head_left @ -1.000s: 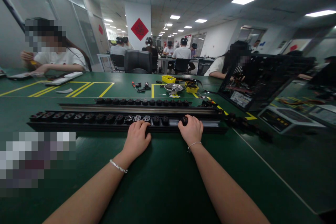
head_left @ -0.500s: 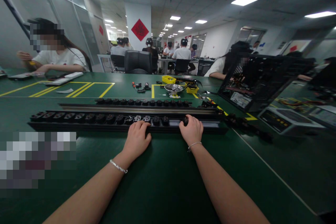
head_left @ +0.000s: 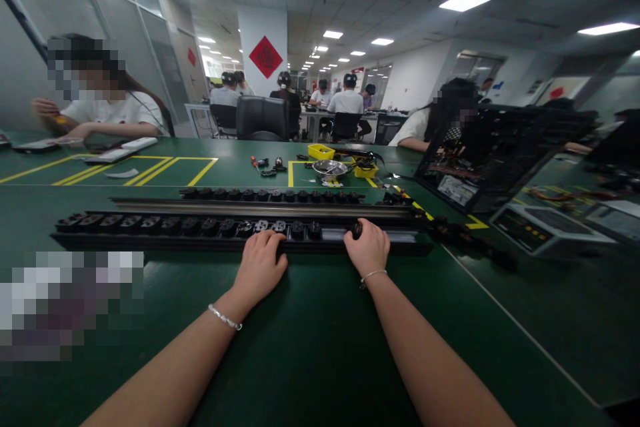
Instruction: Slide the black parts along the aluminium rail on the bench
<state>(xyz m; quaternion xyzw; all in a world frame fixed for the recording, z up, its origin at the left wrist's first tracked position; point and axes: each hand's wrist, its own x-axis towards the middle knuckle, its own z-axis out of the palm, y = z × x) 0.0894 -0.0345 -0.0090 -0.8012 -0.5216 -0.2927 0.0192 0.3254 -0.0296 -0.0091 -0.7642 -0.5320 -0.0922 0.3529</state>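
A long black power strip housing [head_left: 150, 240] lies across the green table in front of me, with a row of round black socket modules [head_left: 191, 227] set along its channel. My left hand [head_left: 261, 261] grips its near edge around the middle, fingers curled over the top and thumb at the front. To the right of the last seated module, a bare stretch of light channel [head_left: 333, 233] shows. There my right hand [head_left: 368, 247] pinches one dark socket module [head_left: 357, 230] at the channel; its underside is hidden by the fingers.
Behind lies a second rail [head_left: 260, 205], and another row of sockets [head_left: 263, 195]. A metal bowl [head_left: 329, 169] and a yellow bin [head_left: 321, 152] stand farther back. On the right are an open computer case [head_left: 480, 153] and a grey-topped box [head_left: 545, 230]. Co-workers sit around.
My right hand has shifted slightly to the right along the channel with the socket module. My left hand stays on the housing's edge.
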